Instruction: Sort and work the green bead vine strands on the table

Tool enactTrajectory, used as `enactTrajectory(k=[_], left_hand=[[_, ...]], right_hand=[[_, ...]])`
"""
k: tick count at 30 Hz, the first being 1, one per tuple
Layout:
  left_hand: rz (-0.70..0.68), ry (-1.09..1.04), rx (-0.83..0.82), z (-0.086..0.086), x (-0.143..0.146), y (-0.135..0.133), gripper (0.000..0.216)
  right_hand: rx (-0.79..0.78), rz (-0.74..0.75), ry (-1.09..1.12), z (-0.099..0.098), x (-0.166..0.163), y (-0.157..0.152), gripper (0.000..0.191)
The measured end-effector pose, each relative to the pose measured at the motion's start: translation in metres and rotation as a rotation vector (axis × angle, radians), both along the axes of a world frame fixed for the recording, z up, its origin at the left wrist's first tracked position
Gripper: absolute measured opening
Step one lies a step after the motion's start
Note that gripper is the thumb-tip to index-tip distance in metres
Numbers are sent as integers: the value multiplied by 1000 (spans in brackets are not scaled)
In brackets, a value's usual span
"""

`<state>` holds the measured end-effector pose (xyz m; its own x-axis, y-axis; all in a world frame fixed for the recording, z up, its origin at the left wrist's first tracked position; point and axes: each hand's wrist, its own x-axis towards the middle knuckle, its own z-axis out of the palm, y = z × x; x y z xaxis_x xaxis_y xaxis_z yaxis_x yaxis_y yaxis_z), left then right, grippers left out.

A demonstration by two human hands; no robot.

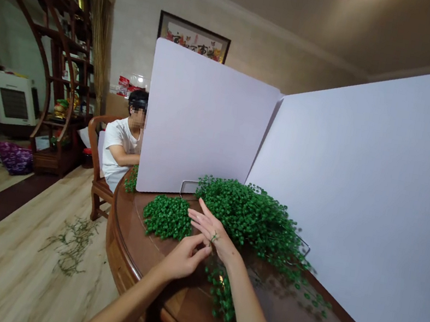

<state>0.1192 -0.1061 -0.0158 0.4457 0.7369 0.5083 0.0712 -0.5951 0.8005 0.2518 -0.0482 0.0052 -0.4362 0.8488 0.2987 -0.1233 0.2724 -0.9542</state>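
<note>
My right hand point(214, 228) is raised over the table with its fingers stretched out together. Against its palm side lies a small thin green stem piece point(214, 237). My left hand point(186, 256) is closed just below, thumb and fingertips pinching at the lower end of that piece. Beyond my hands sits a large heap of green sprigs with small round leaves point(247, 211), seemingly artificial. A smaller, compact pile of green leaf heads point(167, 216) lies to the left. More loose green sprigs point(225, 296) lie under my right forearm, which partly hides them.
The round brown wooden table point(138, 264) carries two tall white panels point(209, 121) on wire stands point(190, 183). A person in a white shirt point(120, 147) sits behind the left panel on a wooden chair point(97, 134). Bare stems point(71, 244) are scattered on the floor.
</note>
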Motion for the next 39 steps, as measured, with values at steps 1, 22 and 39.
enactTrajectory(k=[1, 22, 39], left_hand=[[4, -14, -10, 0, 0, 1, 29], [195, -196, -194, -12, 1, 20, 26], [168, -291, -223, -10, -2, 20, 26]], right_hand=[[-4, 7, 16, 2, 1, -1, 70], [338, -391, -437, -2, 37, -39, 29], [239, -337, -339, -9, 40, -40, 41]])
